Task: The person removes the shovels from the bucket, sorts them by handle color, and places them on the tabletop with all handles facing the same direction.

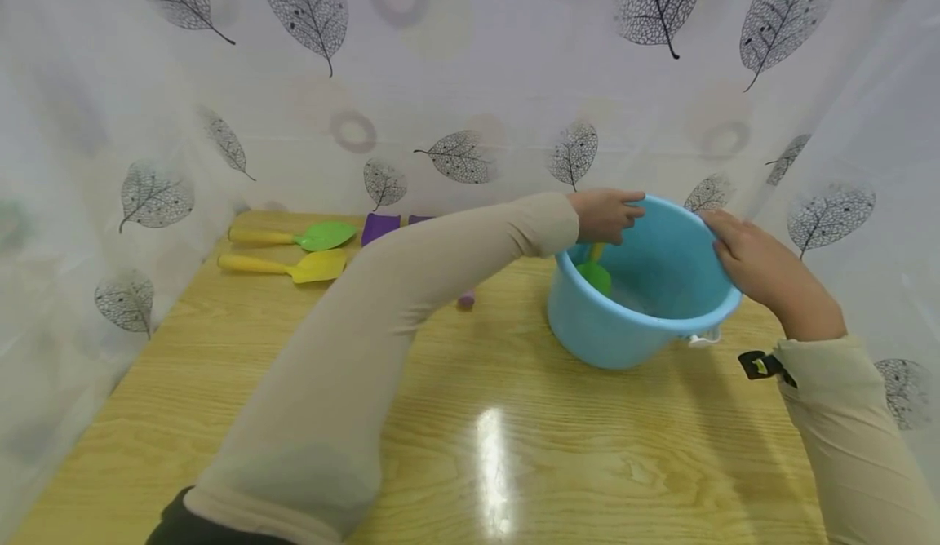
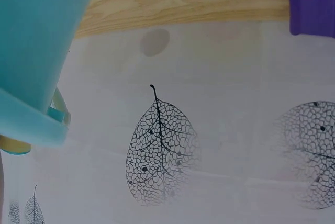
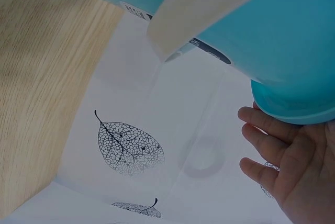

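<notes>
A light blue bucket (image 1: 624, 329) stands tilted slightly toward me on the right of the wooden table. My left hand (image 1: 604, 212) is over its left rim, fingers pointing right. Under that hand, a toy shovel with a green blade (image 1: 596, 278) hangs blade down inside the bucket, the upper part of its yellow handle hidden by my fingers. My right hand (image 1: 760, 263) grips the right rim, thumb inside. In the right wrist view, the fingers (image 3: 264, 145) spread along the outside, below the rim (image 3: 298, 118).
Left of the bucket lie a green toy shovel (image 1: 326, 236), a yellow one (image 1: 321, 267) and purple pieces (image 1: 380, 226), partly behind my left sleeve. A pinkish handle end (image 1: 466, 299) shows beyond the sleeve. A leaf-patterned curtain (image 1: 477, 80) hangs behind the table (image 1: 587, 447).
</notes>
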Motion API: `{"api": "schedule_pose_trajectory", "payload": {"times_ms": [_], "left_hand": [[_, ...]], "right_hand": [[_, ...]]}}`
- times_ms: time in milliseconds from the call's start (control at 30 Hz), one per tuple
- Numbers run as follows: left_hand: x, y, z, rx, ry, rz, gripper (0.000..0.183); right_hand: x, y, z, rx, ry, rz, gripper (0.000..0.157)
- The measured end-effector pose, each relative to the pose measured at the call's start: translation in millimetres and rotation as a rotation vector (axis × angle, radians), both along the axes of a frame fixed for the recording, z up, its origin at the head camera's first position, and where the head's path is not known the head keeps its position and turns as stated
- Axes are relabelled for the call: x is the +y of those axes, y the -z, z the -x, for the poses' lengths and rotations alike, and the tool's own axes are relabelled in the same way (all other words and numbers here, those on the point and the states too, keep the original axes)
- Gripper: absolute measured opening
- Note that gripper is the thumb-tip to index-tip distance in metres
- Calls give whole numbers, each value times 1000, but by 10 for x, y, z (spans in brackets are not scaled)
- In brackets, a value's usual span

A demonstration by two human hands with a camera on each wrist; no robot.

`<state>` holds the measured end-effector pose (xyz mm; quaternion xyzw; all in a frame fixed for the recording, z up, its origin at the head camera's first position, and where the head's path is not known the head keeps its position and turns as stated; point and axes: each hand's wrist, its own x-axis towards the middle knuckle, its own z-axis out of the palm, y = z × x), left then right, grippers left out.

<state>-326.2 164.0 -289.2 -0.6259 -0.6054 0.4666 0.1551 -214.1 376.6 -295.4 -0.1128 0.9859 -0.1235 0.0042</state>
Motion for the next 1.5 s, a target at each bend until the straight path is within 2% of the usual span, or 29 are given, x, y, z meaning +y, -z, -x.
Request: {"api": "schedule_pose_trajectory", "payload": {"times_ms": [233, 467, 700, 967, 1167, 1500], "left_hand": [[-31, -66, -30, -97, 2, -12, 34], [-95, -163, -85, -123, -9, -42, 37], [-198, -230, -117, -180, -49, -128, 40], [-289, -265, -101, -152, -40, -143, 43], [-321, -255, -79, -117, -22, -168, 45], [-384, -291, -87, -135, -39, -234, 42]], "right_hand": [[-5, -6, -2, 13, -2, -4, 48], [-4, -7, -5, 13, -2, -4, 48], [5, -1, -8, 28, -3, 5, 48], [0, 8, -12, -3, 16, 8, 49], [-3, 16, -16, 18, 3, 14, 48], [-3, 20, -17, 28, -1, 5, 48]]}}
